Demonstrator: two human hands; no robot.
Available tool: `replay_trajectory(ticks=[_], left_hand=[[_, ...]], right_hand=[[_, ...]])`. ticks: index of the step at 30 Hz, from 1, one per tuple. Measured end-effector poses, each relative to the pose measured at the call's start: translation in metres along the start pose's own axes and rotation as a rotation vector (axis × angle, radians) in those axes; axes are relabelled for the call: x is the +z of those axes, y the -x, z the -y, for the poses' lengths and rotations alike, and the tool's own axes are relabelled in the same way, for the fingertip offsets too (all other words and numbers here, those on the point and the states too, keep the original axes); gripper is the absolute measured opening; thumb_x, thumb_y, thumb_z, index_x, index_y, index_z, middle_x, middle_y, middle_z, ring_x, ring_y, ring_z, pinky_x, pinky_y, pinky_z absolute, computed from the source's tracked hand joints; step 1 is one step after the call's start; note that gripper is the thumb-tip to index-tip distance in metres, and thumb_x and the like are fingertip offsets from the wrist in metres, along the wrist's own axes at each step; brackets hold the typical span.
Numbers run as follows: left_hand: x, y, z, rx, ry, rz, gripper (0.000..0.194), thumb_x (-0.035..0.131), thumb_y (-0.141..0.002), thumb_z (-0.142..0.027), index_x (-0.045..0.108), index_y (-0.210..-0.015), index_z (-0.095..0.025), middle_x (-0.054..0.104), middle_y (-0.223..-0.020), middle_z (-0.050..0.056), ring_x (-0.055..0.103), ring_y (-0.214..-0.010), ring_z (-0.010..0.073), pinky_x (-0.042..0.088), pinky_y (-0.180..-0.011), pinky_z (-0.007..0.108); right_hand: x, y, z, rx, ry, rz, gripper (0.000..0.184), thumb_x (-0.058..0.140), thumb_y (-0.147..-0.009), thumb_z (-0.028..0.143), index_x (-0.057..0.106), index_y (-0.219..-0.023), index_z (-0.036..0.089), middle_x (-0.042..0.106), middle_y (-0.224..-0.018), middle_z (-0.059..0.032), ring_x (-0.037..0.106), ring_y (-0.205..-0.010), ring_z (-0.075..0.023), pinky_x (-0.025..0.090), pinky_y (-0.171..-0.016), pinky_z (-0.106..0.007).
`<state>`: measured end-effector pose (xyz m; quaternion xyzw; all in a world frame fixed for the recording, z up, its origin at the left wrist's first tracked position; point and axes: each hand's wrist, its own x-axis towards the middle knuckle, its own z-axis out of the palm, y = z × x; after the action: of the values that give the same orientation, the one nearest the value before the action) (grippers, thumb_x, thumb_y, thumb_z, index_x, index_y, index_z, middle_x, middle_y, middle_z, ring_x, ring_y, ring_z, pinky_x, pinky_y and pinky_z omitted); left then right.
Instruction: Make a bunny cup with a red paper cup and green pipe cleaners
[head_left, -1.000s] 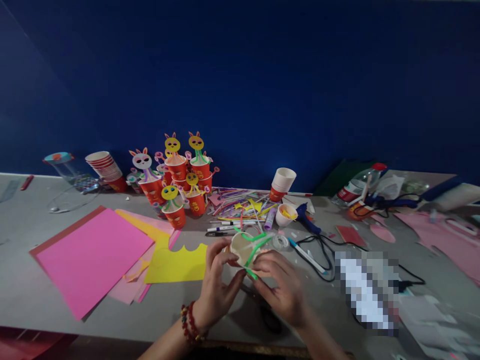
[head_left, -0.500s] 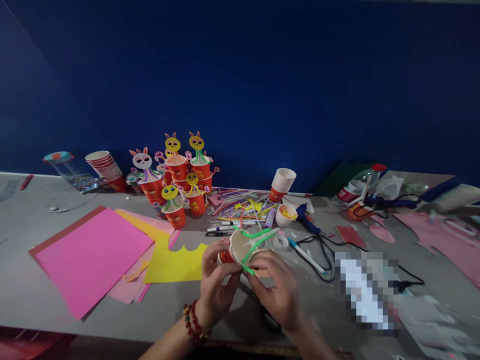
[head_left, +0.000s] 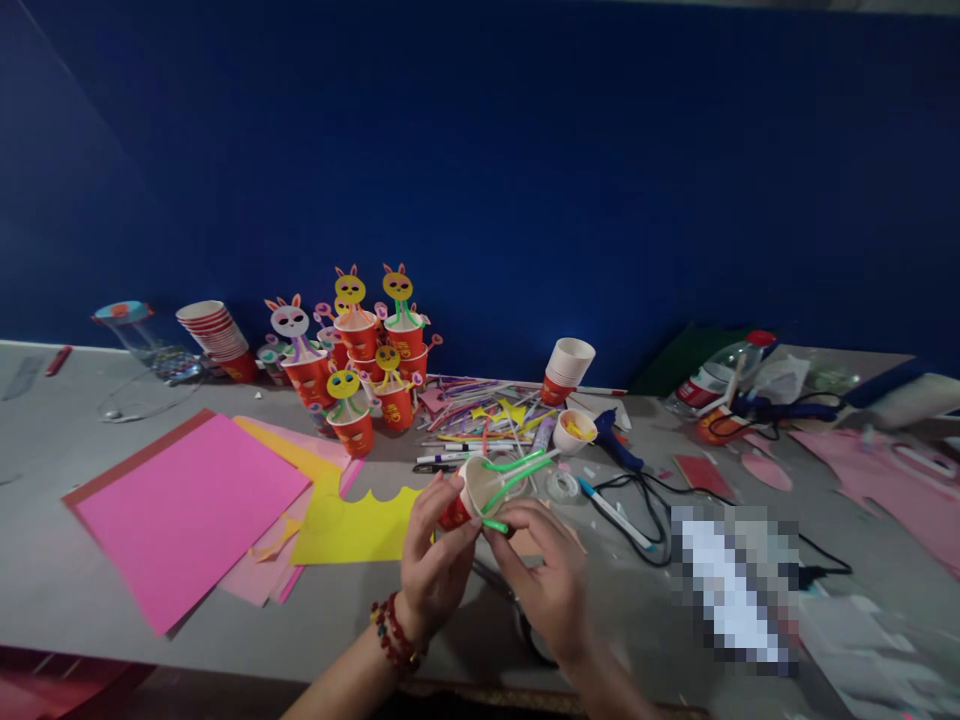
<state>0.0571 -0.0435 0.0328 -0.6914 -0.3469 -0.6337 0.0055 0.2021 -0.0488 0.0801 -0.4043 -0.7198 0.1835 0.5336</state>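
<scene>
My left hand [head_left: 439,545] is closed around a red-and-white paper cup [head_left: 480,485], which is tilted with its mouth toward the right. Out of the cup stick bent green pipe cleaners [head_left: 525,472] and a whitish stick between them. One short green end crosses the rim near my left thumb. My right hand [head_left: 541,565] has its thumb and fingers pinched at that short green end. The right fingertips partly hide the contact. A red bead bracelet circles my left wrist.
Finished cup figures with animal faces [head_left: 360,375] stand at the back left. Pink paper [head_left: 195,510] and yellow paper [head_left: 352,530] lie on the left. Behind the hands are loose pipe cleaners [head_left: 480,405], a cup stack [head_left: 568,370] and a blue glue gun [head_left: 619,445] with its cord.
The right fingers have shifted slightly along the short green end at the cup's rim. The cup has tilted a little; my left hand keeps its hold.
</scene>
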Motion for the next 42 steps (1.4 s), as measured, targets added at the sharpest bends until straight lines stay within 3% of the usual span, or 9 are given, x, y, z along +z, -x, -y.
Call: replay_trajectory(ticks=[5,12,23,28,31,34,37,40,42], left_hand=[[0.001,0.005,0.004,0.048,-0.054,0.057,0.05,0.062,-0.083,0.001,0.058,-0.127,-0.022,0.053,-0.141,0.014,0.053,-0.13,0.0305,0.048,-0.104,0.057],[0.004,0.01,0.009,0.01,-0.031,0.086,0.067,0.065,-0.081,-0.001,0.047,-0.142,-0.022,0.054,-0.142,0.017,0.052,-0.131,0.0319,0.046,-0.106,0.058],[0.009,0.026,0.01,-0.195,0.142,0.108,0.068,0.062,-0.086,-0.014,0.036,-0.148,-0.025,0.053,-0.142,0.017,0.051,-0.131,0.0312,0.047,-0.104,0.053],[0.009,0.03,0.01,-0.47,0.273,0.041,0.061,0.07,-0.084,-0.023,0.046,-0.14,-0.027,0.057,-0.137,0.013,0.057,-0.124,0.0292,0.047,-0.103,0.044],[0.006,0.019,0.009,-0.71,0.544,0.004,0.058,0.076,-0.079,-0.027,0.052,-0.132,-0.028,0.06,-0.132,0.009,0.058,-0.12,0.0271,0.047,-0.102,0.039],[0.003,0.005,0.008,-0.907,0.849,0.042,0.058,0.079,-0.076,-0.032,0.055,-0.128,-0.026,0.064,-0.123,0.008,0.062,-0.112,0.025,0.049,-0.097,0.035],[0.001,-0.002,0.008,-1.032,1.021,0.049,0.06,0.082,-0.072,-0.034,0.057,-0.126,-0.025,0.065,-0.122,0.008,0.061,-0.112,0.0247,0.048,-0.097,0.035],[-0.001,-0.004,0.006,-1.109,1.098,0.08,0.057,0.082,-0.071,-0.032,0.06,-0.124,-0.024,0.065,-0.124,0.008,0.06,-0.113,0.0255,0.047,-0.098,0.036],[-0.002,-0.005,0.005,-1.128,1.116,0.106,0.055,0.081,-0.072,-0.032,0.061,-0.122,-0.024,0.065,-0.123,0.008,0.06,-0.114,0.0257,0.047,-0.098,0.035]], right_hand=[[0.0,-0.001,-0.001,0.066,-0.005,-0.001,0.007,0.063,-0.09,0.016,0.062,-0.087,0.022,0.067,-0.081,-0.0009,0.064,-0.078,-0.0171,0.051,-0.074,-0.028],[-0.003,-0.003,0.003,0.073,-0.03,0.037,0.012,0.061,-0.091,0.015,0.068,-0.095,0.023,0.073,-0.092,-0.0029,0.068,-0.088,-0.0182,0.055,-0.078,-0.027],[0.004,-0.007,0.016,-0.065,0.196,0.078,0.021,0.056,-0.093,0.015,0.069,-0.109,0.021,0.075,-0.103,-0.0078,0.07,-0.095,-0.023,0.057,-0.083,-0.036],[-0.002,-0.003,0.023,-0.187,0.235,0.114,0.028,0.058,-0.091,0.012,0.065,-0.117,0.02,0.074,-0.108,-0.0086,0.069,-0.099,-0.0248,0.054,-0.088,-0.04],[-0.021,0.001,0.017,-0.224,0.158,-0.002,0.031,0.056,-0.088,0.005,0.065,-0.113,0.021,0.073,-0.101,-0.0069,0.068,-0.094,-0.0222,0.053,-0.087,-0.038],[-0.041,0.003,0.0,-0.129,0.07,-0.111,0.027,0.053,-0.088,0.005,0.064,-0.107,0.022,0.068,-0.099,-0.0076,0.065,-0.091,-0.0213,0.054,-0.075,-0.034],[-0.05,0.005,-0.016,-0.079,0.072,0.037,0.028,0.054,-0.089,0.009,0.061,-0.112,0.022,0.064,-0.108,-0.0099,0.063,-0.098,-0.0226,0.055,-0.076,-0.034],[-0.048,0.006,-0.021,-0.152,0.156,0.199,0.034,0.057,-0.089,0.01,0.06,-0.12,0.024,0.061,-0.121,-0.0109,0.061,-0.109,-0.0239,0.054,-0.088,-0.037],[-0.045,0.006,-0.021,-0.226,0.205,0.242,0.036,0.06,-0.089,0.011,0.06,-0.121,0.026,0.06,-0.125,-0.0102,0.06,-0.112,-0.0238,0.054,-0.089,-0.037]])
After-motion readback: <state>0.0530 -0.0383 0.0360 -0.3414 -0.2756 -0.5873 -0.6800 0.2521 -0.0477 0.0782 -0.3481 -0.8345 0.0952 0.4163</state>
